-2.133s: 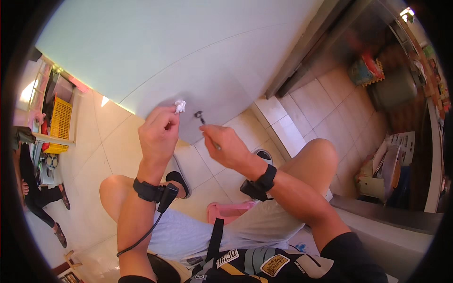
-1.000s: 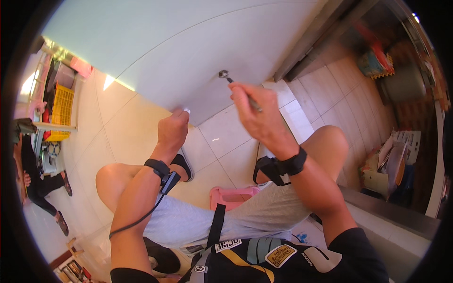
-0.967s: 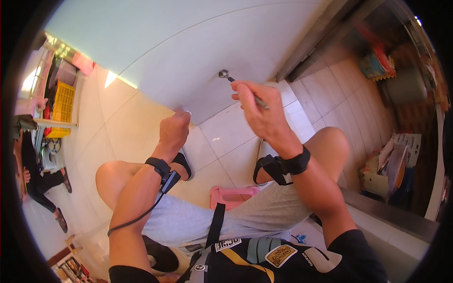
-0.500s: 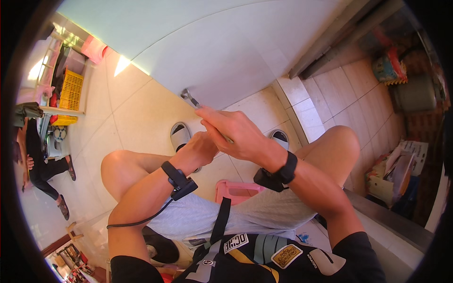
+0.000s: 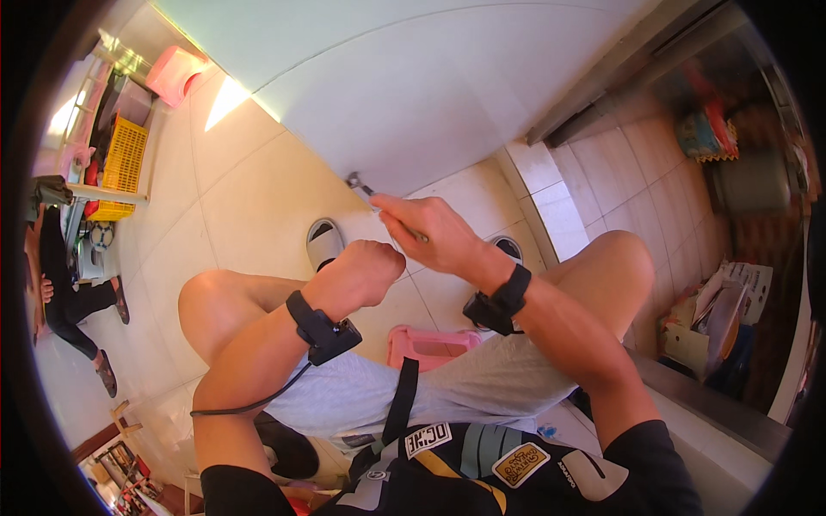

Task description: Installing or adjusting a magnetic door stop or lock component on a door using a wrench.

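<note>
A metal tool with a ringed head and slim handle is in the fist of my right hand. Its head lies over the lower part of a pale blue-white panel; contact with the panel cannot be told. Just below and left of that, my left hand is closed with its back up, and whatever is inside it is hidden. Between my bent legs sits a pink plastic stool.
At left, a rack holds a yellow crate; a person's legs are beside it. A pink container stands above. A tiled step lies right, with cartons and a dark cabinet beyond.
My right hand and tool have moved left and down beside my left hand, which has shifted right and lower. The white crumpled piece seen earlier in my left hand is out of sight.
</note>
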Demonstrator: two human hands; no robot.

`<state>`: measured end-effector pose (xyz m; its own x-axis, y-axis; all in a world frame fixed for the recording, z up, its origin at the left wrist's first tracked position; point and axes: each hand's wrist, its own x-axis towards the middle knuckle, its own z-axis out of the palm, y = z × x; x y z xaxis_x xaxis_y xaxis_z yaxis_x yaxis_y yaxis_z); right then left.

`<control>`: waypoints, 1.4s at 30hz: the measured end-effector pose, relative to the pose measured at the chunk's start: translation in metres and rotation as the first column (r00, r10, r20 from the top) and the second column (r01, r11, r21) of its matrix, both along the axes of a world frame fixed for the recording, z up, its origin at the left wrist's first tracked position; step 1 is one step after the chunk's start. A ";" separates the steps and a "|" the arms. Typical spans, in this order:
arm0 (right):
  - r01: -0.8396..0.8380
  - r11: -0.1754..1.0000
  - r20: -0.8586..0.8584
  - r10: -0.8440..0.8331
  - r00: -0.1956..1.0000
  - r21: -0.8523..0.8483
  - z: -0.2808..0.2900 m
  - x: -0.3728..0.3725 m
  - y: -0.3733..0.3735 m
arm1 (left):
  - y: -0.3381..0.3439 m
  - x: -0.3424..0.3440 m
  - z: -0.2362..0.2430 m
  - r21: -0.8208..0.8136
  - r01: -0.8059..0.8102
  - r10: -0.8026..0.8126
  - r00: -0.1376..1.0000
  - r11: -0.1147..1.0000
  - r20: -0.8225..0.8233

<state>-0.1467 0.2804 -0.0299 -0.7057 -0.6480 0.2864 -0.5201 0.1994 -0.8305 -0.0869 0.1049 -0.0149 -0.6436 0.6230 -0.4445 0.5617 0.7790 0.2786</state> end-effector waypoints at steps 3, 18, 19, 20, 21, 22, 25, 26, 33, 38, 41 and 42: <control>0.012 0.992 -0.040 -0.017 0.999 -0.126 0.012 0.000 -0.001 | -0.012 0.007 -0.012 0.199 -0.022 0.041 0.995 0.980 -0.094; 0.474 0.860 0.164 -0.448 0.879 -0.189 0.051 -0.024 0.036 | 0.003 -0.026 0.039 0.017 -0.203 0.203 0.979 0.979 -0.023; 0.431 0.900 0.138 -0.421 0.897 -0.059 0.051 -0.026 0.038 | 0.004 -0.028 0.037 0.015 -0.197 0.197 0.980 0.980 -0.027; 0.436 0.898 0.137 -0.425 0.895 -0.063 0.052 -0.024 0.042 | 0.005 -0.031 0.033 0.211 -0.263 0.300 0.939 0.941 -0.167; 0.462 0.875 0.124 -0.447 0.886 -0.145 0.060 -0.019 0.044 | 0.007 -0.034 0.033 0.408 -0.290 0.420 0.865 0.866 -0.276; 0.483 0.846 0.114 -0.469 0.876 -0.225 0.067 -0.018 0.046 | 0.008 -0.038 0.035 0.407 -0.289 0.418 0.865 0.867 -0.277; 0.596 0.755 0.414 -0.467 0.781 -0.274 0.076 -0.023 0.051 | 0.007 -0.052 0.040 0.710 -0.186 0.646 0.610 0.679 -0.458; 0.599 0.754 0.414 -0.471 0.779 -0.271 0.066 -0.025 0.052 | 0.005 -0.056 0.036 0.712 -0.184 0.645 0.613 0.678 -0.455; 0.486 0.846 0.014 -0.496 0.868 -0.220 0.063 -0.013 0.042 | -0.002 -0.073 -0.002 0.672 -0.039 0.605 0.477 0.739 -0.637; 0.439 0.867 -0.029 -0.458 0.889 -0.235 0.038 -0.013 0.039 | -0.008 -0.070 -0.033 0.592 -0.176 0.568 0.584 0.786 -0.580; 0.428 0.883 -0.079 -0.449 0.890 -0.195 0.046 -0.005 0.031 | -0.015 -0.067 -0.046 0.497 -0.340 0.577 0.669 0.798 -0.469; 0.436 0.862 -0.047 -0.462 0.886 -0.260 0.056 -0.002 0.034 | -0.006 -0.065 -0.042 0.515 -0.352 0.592 0.679 0.782 -0.435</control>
